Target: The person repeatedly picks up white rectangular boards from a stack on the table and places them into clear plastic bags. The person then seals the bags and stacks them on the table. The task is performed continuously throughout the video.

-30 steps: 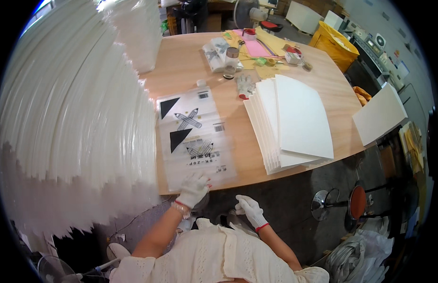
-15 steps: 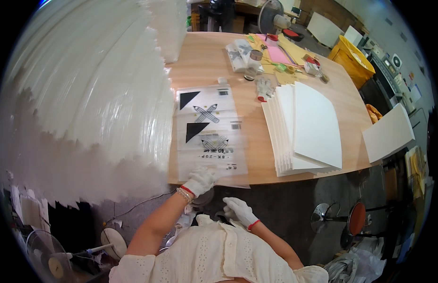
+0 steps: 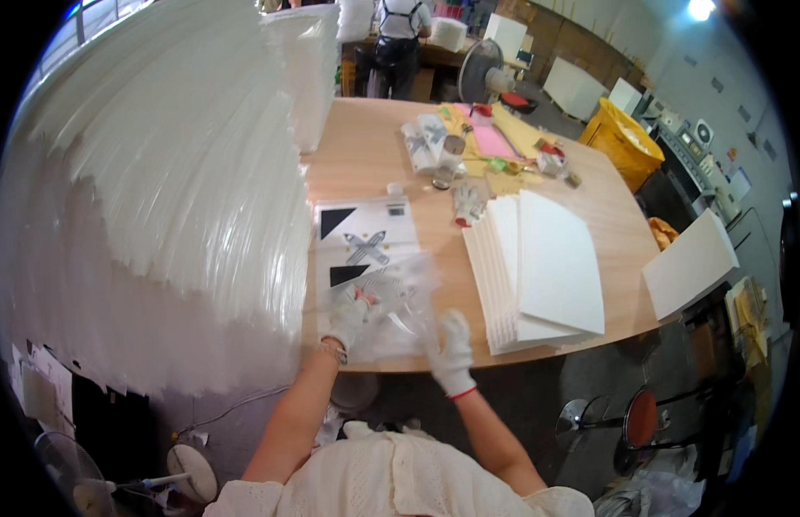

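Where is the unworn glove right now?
In the head view, the unworn glove lies slightly right of centre on the table, beside the far left corner of the white stack and nearer the person than the clear container.

A wood-toned table [image 3: 620, 258] spans the middle of the frame, with clear plastic sleeves [image 3: 365, 250] bearing crossed pencils and black triangles laid along its left side. Right of center sits a fanned stack of white boards [image 3: 555, 267], a loose white glove [image 3: 466, 205] just beside its upper-left corner. Toward the upper center rest a clear jar [image 3: 452, 155], white packets [image 3: 423, 142] and overlapping yellow and pink papers [image 3: 495, 145]. At lower right, a stool [image 3: 570, 422] stands on the dark gray floor [image 3: 538, 388].
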`<state>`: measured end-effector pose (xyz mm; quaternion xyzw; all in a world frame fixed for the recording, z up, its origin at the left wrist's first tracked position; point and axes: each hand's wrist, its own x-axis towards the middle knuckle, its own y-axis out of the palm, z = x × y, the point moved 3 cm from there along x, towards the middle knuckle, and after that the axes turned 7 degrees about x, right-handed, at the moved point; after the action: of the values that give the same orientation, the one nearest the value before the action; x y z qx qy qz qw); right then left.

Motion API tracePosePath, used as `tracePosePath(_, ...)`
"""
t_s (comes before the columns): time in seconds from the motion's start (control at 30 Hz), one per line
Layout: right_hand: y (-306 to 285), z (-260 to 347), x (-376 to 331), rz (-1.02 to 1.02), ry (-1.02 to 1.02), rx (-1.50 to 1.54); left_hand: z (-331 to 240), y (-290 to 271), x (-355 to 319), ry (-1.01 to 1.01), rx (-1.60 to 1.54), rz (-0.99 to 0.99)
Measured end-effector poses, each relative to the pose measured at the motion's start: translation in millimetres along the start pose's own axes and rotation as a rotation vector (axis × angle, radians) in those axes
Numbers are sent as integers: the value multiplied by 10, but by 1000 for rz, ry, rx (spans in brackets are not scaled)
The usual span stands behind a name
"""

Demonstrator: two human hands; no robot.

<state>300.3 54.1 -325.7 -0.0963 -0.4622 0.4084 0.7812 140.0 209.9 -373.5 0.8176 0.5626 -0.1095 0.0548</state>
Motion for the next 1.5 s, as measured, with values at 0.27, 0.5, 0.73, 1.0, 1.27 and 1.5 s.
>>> tracePosePath(0.27,850,-191,211,349,263,-285,-929,505,-371,711,600,-64)
tracePosePath(0.5,-1185,-418,544,364,149,-510,-1047,340,-750,725,905,-127)
tracePosePath(0.73,-2032,-1263,594,112,138,-367,-1032,628,-1192,643,432,95)
tracePosePath(1.0,-1752,133,373,248,-187,-608,-635,1668,-1000,-444,-744,1035)
tracePosePath(1.27,-1963,-529,-946,-258,920,1031,-1270,1000,-1415,-68,700,916)
tracePosePath(1.5,-801,97,-823,-366,771,748,-971,1204,-1845,815,1023,751)
